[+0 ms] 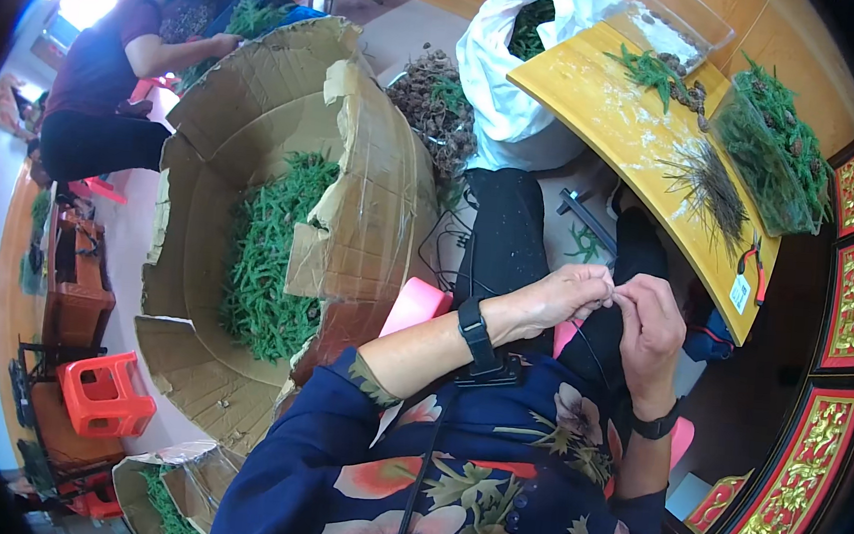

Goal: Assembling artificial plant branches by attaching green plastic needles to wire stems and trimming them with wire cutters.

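So the left hand (582,293) and right hand (651,323) are meeting over the lap, each pressing thumb and forefinger together. Can't tell what they're pinching, honestly; anything between those fingertips is too small to make out. A little green sprig (586,244) is lying on the floor just beyond them, between the legs. Up on the yellow counter (573,73), a bundle of thin dark stems (718,197) is sitting near some red-handled pliers (760,273), with a plastic tub of greenery (776,144) beside it. Over on the left, a big torn cardboard box (378,183) is holding loads of green sprigs (277,265).
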Motion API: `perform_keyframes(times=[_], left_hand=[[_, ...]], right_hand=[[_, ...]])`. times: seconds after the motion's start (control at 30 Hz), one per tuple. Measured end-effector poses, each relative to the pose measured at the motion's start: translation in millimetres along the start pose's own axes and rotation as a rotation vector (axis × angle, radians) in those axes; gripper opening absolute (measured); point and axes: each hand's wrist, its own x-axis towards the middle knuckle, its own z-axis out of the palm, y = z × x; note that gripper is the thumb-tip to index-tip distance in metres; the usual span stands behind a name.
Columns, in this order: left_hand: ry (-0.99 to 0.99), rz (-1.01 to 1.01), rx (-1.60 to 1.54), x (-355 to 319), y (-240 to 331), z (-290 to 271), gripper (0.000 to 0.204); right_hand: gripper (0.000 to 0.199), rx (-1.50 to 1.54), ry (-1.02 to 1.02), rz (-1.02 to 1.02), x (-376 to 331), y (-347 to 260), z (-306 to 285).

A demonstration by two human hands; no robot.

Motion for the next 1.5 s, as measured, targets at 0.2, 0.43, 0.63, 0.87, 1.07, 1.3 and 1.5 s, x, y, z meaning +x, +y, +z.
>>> perform_keyframes(times=[0.2,0.43,0.63,0.87,1.07,1.3,1.5], left_hand=[[-0.081,-0.189,-0.188,-3,11,0,0.012],[-0.109,-0.195,-0.06,-8,2,-1,0.012],[-0.056,-0.001,0.174,31,-37,-6,0.015],[0.219,0.301,0.99,88,-65,17,0.015],[0.113,-0.069,0.338,102,-72,27,0.015],[-0.079,-0.254,-0.095,98,-69,23,0.023],[-0.097,-0.229,-0.184,100,-66,27,0.018]], right_hand=[[0.012,0.089,0.014,-0.047,7,6,-9],[0.02,-0.017,-0.246,-0.277,7,14,-20],[0.011,0.045,-0.262,-0.262,-11,73,-17],[0.012,0.182,-0.086,0.061,-40,148,-6],[0.013,0.383,-0.114,0.25,-50,167,-34],[0.014,0.387,-0.107,-0.048,-45,175,-38],[0.014,0.526,-0.278,-0.061,-39,185,-35]])
